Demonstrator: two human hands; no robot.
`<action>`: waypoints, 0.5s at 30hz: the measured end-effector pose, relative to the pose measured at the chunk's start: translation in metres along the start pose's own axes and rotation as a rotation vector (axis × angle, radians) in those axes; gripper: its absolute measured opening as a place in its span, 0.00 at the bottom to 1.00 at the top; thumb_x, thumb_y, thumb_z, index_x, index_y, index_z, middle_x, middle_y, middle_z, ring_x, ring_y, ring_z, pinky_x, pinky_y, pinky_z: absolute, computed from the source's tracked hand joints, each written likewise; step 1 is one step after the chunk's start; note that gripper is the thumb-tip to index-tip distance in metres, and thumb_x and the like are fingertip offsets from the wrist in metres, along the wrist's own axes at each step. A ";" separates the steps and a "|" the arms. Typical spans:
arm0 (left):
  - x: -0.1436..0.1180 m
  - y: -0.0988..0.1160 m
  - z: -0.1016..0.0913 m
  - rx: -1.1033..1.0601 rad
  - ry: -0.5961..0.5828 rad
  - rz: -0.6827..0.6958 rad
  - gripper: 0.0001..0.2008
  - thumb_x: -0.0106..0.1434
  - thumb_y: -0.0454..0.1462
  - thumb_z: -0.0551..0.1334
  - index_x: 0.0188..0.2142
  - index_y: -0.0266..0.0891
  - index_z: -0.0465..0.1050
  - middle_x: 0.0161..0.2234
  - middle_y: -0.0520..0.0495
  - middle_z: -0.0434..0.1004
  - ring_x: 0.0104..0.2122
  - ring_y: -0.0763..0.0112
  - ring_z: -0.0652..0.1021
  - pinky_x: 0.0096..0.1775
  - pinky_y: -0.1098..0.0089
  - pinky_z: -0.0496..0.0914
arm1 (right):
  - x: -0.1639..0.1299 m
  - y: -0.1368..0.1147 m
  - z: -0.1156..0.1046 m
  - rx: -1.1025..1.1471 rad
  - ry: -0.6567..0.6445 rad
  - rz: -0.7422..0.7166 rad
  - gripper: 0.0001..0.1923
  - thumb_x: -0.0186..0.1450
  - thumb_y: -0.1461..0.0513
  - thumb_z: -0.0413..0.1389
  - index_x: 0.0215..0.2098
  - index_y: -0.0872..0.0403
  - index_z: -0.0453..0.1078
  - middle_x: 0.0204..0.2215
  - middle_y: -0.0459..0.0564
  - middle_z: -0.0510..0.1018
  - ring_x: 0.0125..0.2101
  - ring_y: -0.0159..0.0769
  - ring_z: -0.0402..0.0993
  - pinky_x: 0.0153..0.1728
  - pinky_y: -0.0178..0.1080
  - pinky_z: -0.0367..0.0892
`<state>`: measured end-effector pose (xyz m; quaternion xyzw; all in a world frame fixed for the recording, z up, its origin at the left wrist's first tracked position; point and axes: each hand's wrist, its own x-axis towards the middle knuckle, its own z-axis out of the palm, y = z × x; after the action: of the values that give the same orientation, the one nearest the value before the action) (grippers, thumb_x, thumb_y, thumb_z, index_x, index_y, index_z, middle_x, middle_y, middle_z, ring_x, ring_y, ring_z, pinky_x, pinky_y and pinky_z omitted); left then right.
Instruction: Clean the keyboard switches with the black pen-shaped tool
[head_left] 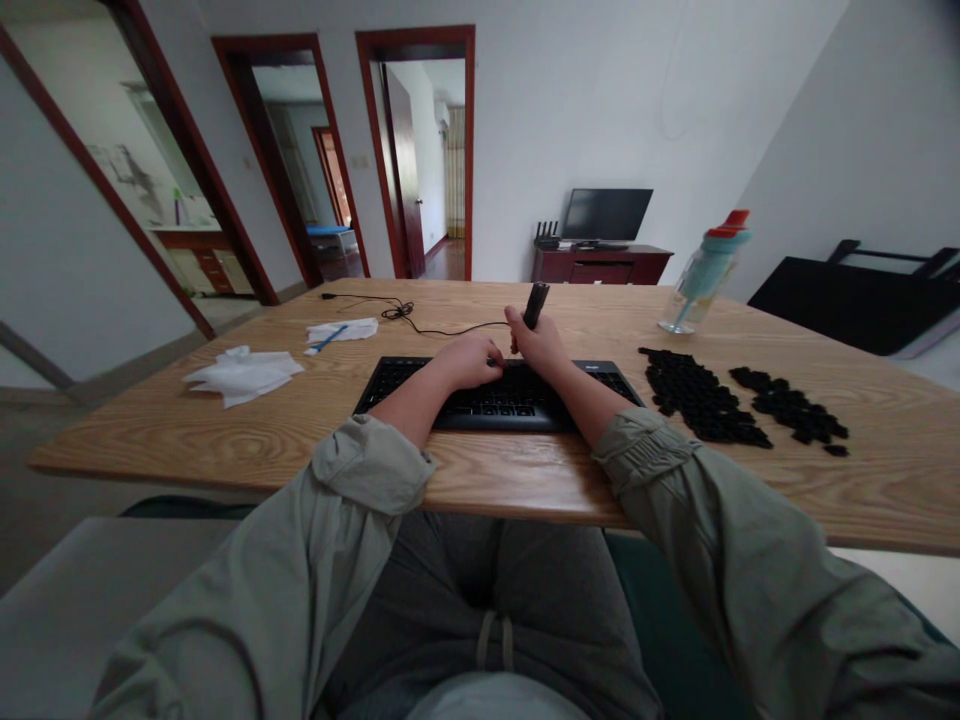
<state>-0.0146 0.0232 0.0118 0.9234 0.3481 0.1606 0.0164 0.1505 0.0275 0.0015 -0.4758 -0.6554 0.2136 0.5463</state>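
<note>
— Keycaps [705, 398] lie in two loose black heaps on our right, well apart from the tissues [241, 374] and the clear bottle [705, 272] (red lid, teal collar).

— And the wooden table [525, 480]?

— Pale grain, with the flat black keyboard [487, 405] at its middle. Our right hand [538, 348] is closed around a dark tool [535, 304], held upright over the keys. Our left hand [469, 362] rests curled on the keyboard; we cannot tell whether it grips anything.
</note>
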 end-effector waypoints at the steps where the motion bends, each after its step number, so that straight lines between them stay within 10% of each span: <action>1: 0.000 0.001 -0.001 0.002 -0.007 -0.002 0.14 0.58 0.37 0.60 0.40 0.41 0.82 0.39 0.47 0.80 0.39 0.65 0.77 0.47 0.69 0.69 | 0.000 0.000 0.000 0.002 -0.004 -0.001 0.28 0.65 0.42 0.49 0.19 0.53 0.60 0.14 0.45 0.66 0.17 0.29 0.65 0.20 0.31 0.60; 15: 0.003 -0.009 0.008 -0.231 0.000 -0.111 0.13 0.56 0.35 0.60 0.38 0.39 0.82 0.37 0.48 0.82 0.37 0.68 0.78 0.43 0.71 0.70 | 0.008 0.008 0.016 0.048 -0.055 0.214 0.20 0.64 0.49 0.53 0.21 0.53 0.62 0.17 0.44 0.65 0.17 0.29 0.61 0.20 0.34 0.57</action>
<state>-0.0157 0.0327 0.0041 0.8947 0.3781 0.1982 0.1314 0.1395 0.0415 -0.0059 -0.5238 -0.6101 0.2995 0.5135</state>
